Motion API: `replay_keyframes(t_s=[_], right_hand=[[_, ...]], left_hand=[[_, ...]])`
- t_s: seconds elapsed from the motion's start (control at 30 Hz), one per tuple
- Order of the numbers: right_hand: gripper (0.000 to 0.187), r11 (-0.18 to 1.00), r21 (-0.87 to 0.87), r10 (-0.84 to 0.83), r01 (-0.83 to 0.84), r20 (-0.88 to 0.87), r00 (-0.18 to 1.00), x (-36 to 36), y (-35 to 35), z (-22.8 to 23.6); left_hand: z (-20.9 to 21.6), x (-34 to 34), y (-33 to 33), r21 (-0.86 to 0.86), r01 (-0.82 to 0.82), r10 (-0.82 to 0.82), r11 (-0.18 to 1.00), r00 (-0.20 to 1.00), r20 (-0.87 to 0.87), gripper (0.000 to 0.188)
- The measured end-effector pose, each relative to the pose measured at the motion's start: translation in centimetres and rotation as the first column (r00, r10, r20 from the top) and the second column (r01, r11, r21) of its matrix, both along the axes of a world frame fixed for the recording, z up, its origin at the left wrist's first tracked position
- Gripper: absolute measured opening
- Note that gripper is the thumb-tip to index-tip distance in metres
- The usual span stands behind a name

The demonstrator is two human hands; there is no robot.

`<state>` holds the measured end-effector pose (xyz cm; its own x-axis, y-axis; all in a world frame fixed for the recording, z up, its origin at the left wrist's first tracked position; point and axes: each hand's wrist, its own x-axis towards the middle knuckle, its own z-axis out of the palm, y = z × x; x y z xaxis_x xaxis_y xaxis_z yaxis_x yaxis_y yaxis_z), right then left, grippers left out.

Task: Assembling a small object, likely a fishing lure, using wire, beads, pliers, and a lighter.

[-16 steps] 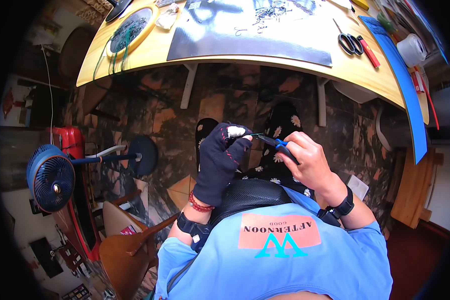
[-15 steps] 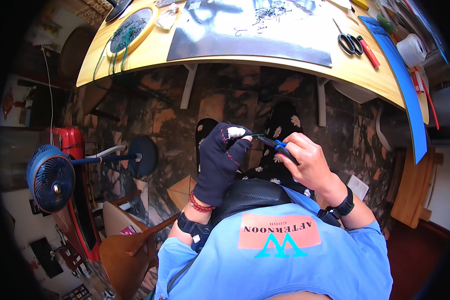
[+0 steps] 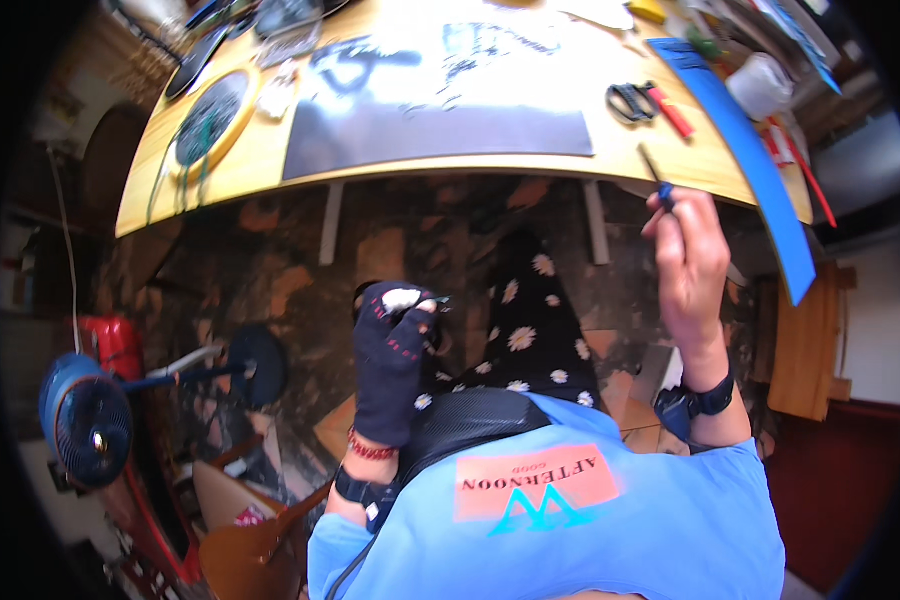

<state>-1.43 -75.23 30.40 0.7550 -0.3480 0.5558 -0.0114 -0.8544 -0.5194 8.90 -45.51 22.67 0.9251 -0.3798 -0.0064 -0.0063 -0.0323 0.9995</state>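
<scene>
Right hand (image 3: 688, 255): we see the fingers wrapped around the blue-and-black pliers (image 3: 665, 192), the hand set well apart from the left and out toward the near edge of the desk (image 3: 615, 165). The grip sits far back, probably to leave the nose clear. Blur hides whether the jaws are parted.

Left hand (image 3: 390, 345): in a dark fingerless glove (image 3: 382, 390), in front of the body, thumb and finger pinched narrow on what looks like a green strand (image 3: 444, 300); only a tiny end shows. We judge the tight pinch keeps so fine a piece from slipping.

Orientation: the pliers' long axis runs out of the right hand, away from the body and slightly left, nose toward the desk. The strand's end points right from the left fingertips.

Beyond the right hand we note scissors (image 3: 632, 104) and a red stick-like object (image 3: 670, 112), presumably kept there for easy reach; farther right, a blue strip (image 3: 745, 175).
</scene>
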Motion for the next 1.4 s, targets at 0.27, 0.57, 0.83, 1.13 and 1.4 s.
replay_keyframes(t_s=[0.27, 0.57, 0.83, 1.13, 1.4], right_hand=[[0.019, 0.793, -0.507, -0.421, 0.336, -0.058, 0.905, 3.0, -9.5, 1.9], [0.019, 0.825, -0.454, -0.397, 0.335, -0.044, 0.917, 4.9, -10.5, 0.7], [0.017, 0.808, -0.492, -0.310, 0.323, 0.111, 0.944, 6.0, -8.2, 2.0], [0.018, 0.899, -0.423, -0.238, 0.113, -0.253, 0.938, 11.5, -6.8, 2.9], [0.037, 0.951, 0.288, 0.111, -0.108, 0.005, 0.994, 9.9, -4.8, 2.8]], left_hand=[[1.6, -0.6, -1.1, -0.153, 0.025, -0.061, 0.988, 0.970, -0.236, 0.008], [0.1, -0.6, -0.3, -0.239, 0.006, -0.046, 0.971, 0.985, -0.165, 0.006], [1.1, -0.7, -0.4, -0.205, -0.053, 0.025, 0.977, 0.990, -0.135, 0.007], [1.0, -1.1, -0.5, -0.085, -0.061, 0.071, 0.995, 0.989, 0.127, 0.010], [0.0, -0.8, 0.4, 0.024, -0.111, 0.096, 0.994, 0.935, 0.341, 0.014]])
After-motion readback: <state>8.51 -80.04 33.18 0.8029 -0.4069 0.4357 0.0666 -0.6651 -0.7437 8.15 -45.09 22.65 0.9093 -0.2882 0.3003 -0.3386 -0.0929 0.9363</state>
